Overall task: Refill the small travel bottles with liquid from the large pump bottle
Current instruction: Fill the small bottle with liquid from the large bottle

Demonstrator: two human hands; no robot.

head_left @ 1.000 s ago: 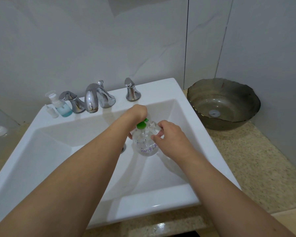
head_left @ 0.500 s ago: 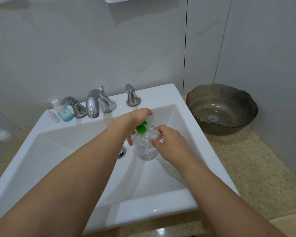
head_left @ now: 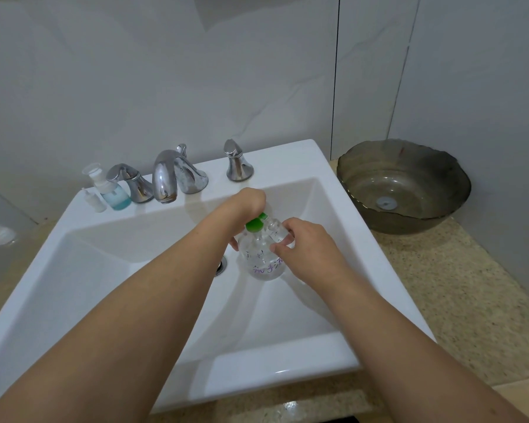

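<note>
Head view: over the white sink [head_left: 290,358], the left hand [head_left: 247,206] is curled down onto the green pump head [head_left: 255,224] of the clear pump bottle [head_left: 261,257], while the right hand [head_left: 306,248] pinches a small clear travel bottle [head_left: 277,230] against it. Two more small bottles [head_left: 104,190] stand on the rim beside the chrome faucet [head_left: 171,175], well apart from the hands. A dark glass bowl [head_left: 403,184] sits on the tabletop [head_left: 458,288] to the right.

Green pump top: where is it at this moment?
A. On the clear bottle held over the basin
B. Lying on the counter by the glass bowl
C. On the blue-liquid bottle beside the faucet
A: the green pump top sits on the large clear bottle, which the left hand and right hand hold over the white sink.
</note>
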